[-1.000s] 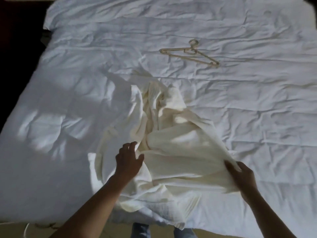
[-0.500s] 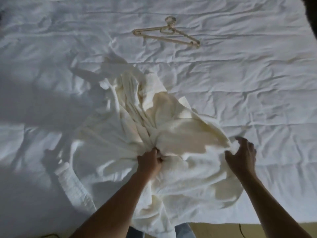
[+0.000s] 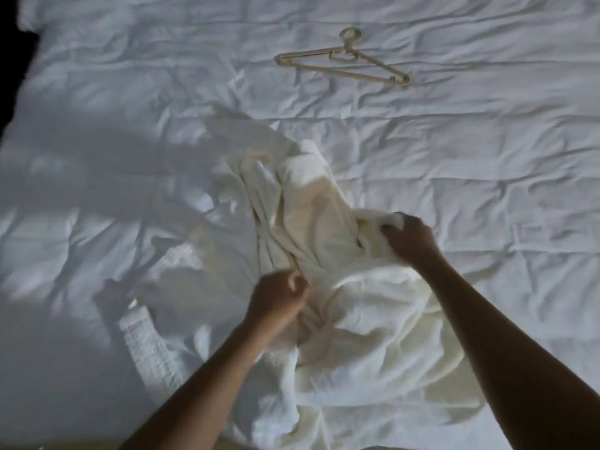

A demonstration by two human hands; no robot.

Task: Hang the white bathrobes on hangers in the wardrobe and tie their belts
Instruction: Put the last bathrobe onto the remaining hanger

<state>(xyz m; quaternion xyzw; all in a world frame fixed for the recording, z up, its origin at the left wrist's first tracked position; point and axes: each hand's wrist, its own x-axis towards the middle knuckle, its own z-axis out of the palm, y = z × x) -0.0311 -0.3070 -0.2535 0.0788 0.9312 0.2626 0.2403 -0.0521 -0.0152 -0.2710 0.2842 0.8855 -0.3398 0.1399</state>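
While the crumpled waffle-textured bathrobe [image 3: 331,287] lies on the wrinkled duvet [image 3: 487,173], I see my left hand [image 3: 276,298] and right hand [image 3: 409,237] each gripping bunched fabric. The thin triangular hanger [image 3: 344,64] lies beyond the bathrobe.

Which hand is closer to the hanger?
The right hand: it grips the bathrobe at its far right edge, further up the bed towards the hanger. The left hand grips bunched cloth lower down, nearer the person.

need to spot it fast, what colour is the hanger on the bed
Pale beige or tan; the hanger shows best in the head view, against the white bed.
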